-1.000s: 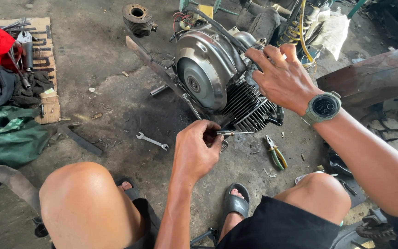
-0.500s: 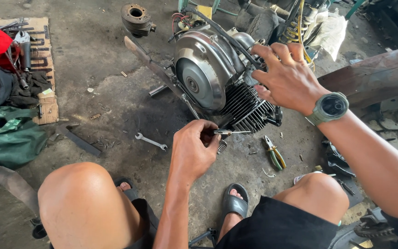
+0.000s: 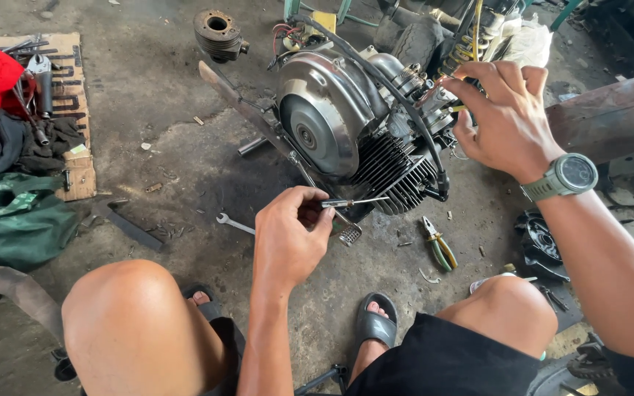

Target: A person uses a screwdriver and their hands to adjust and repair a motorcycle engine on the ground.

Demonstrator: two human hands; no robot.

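**Screwdriver at the engine fins**

Nearest are the bare knees and a sandalled foot point(image 3: 376, 323) on the concrete floor point(image 3: 185, 161). Just beyond, the left hand point(image 3: 288, 238) is closed tight around a thin screwdriver point(image 3: 354, 202), fingers pinching its handle; the shaft points right, its tip at the engine's dark cooling fins. Left of that hand a small spanner point(image 3: 233, 224) lies on open floor; to the right, green-handled pliers point(image 3: 438, 249) lie near. Farther off, the right hand point(image 3: 504, 121), fingers spread, rests on the top right of the engine point(image 3: 332, 117), which stands mid-scene. A green cloth point(image 3: 9, 220) crowds the left edge.
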